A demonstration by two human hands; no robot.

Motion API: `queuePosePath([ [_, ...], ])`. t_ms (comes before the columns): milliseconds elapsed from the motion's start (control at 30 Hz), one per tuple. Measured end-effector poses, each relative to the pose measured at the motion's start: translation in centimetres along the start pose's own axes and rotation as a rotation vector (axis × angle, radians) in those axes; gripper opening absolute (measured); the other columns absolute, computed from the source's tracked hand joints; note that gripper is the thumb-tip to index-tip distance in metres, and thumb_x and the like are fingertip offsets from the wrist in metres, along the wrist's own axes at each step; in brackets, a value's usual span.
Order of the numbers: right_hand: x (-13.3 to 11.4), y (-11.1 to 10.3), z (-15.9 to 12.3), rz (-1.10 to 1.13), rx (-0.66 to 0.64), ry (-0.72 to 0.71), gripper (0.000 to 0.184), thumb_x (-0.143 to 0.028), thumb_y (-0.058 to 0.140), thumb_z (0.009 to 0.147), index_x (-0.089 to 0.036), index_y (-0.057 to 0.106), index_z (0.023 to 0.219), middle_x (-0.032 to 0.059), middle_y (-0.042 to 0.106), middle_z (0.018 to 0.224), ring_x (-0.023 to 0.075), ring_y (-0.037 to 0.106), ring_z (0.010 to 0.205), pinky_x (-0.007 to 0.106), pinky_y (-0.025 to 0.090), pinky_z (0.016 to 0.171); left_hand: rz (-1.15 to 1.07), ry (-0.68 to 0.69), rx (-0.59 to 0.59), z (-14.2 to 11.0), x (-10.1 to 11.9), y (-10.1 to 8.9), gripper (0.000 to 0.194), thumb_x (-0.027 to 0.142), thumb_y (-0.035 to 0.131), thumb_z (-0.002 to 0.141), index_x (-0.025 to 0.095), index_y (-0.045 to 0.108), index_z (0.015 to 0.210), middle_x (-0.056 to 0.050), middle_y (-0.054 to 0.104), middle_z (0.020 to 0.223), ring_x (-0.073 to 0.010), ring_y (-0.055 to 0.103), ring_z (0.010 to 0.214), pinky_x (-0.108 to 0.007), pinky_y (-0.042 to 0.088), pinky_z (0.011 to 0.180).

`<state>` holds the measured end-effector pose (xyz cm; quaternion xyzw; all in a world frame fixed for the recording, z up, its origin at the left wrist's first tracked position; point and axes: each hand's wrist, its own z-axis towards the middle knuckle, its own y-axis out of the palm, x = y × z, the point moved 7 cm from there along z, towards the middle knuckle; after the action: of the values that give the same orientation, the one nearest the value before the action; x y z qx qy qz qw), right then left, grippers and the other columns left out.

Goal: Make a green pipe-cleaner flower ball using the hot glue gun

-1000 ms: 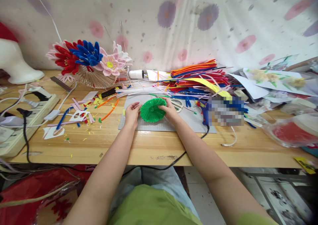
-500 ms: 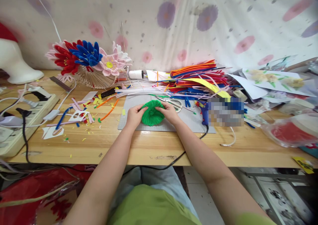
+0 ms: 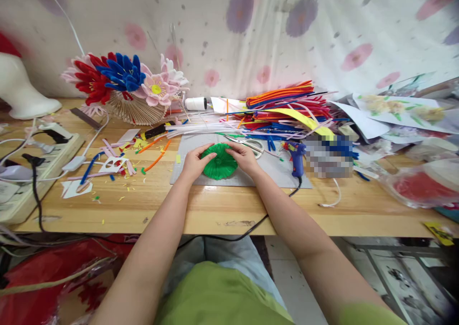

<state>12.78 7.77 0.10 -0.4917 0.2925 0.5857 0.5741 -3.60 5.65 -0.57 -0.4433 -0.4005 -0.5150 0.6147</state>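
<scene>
In the head view, the left hand (image 3: pixel 193 164) and right hand (image 3: pixel 245 158) both grip the rim of a ribbed green chenille disc (image 3: pixel 219 166) over the grey cutting mat (image 3: pixel 274 173). Its round form looks complete; any unfinished part cannot be made out. Scissors (image 3: pixel 258 146) and glue gun (image 3: pixel 297 159) lie unheld.

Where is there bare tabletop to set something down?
Bare table lies between left forearm and right forearm, before the gray mat; also between the white cable and red-filled bag. Behind the mat, colored stems crowd the table.
</scene>
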Motion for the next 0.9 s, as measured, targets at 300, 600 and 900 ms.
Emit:
queuePosePath([
  [300, 0.5, 0.5, -0.2, -0.057, -0.041, 0.009, 0.024, -0.034, 0.057, 0.074, -0.024, 0.072, 0.089, -0.0004, 0.072, 0.092, 0.0212, 0.063, 0.095, 0.036, 0.046, 0.092, 0.053, -0.017, -0.004, 0.8, -1.7, -0.2, 0.019, 0.026, 0.065, 0.068, 0.017, 0.074, 0.082, -0.005, 0.073, 0.088, -0.0212, 0.066, 0.085, -0.035, 0.050, 0.083],
  [600, -0.6, 0.4, -0.3, -0.079, -0.105, -0.030, 0.047, -0.037, 0.053, 0.080, -0.024, 0.053, 0.125, 0.0036, 0.054, 0.130, 0.0197, 0.051, 0.118, 0.035, 0.040, 0.100, 0.071, 0.039, -0.045, 0.6, -0.2, -0.2, 0.034, 0.032, 0.066, 0.068, 0.015, 0.070, 0.097, -0.006, 0.071, 0.100, -0.0206, 0.064, 0.093, -0.034, 0.048, 0.089],
  [900, -0.3, 1.4, -0.5, -0.353, -0.008, -0.059, 0.025, -0.022, 0.053, 0.080, -0.022, 0.069, 0.099, 0.0014, 0.071, 0.098, 0.0205, 0.064, 0.094, 0.033, 0.048, 0.086, 0.082, -0.064, 0.079, 0.7, -1.7, 0.0, 0.019, 0.023, 0.063, 0.068, 0.017, 0.073, 0.083, -0.003, 0.073, 0.087, -0.0208, 0.066, 0.085, -0.034, 0.050, 0.081],
])
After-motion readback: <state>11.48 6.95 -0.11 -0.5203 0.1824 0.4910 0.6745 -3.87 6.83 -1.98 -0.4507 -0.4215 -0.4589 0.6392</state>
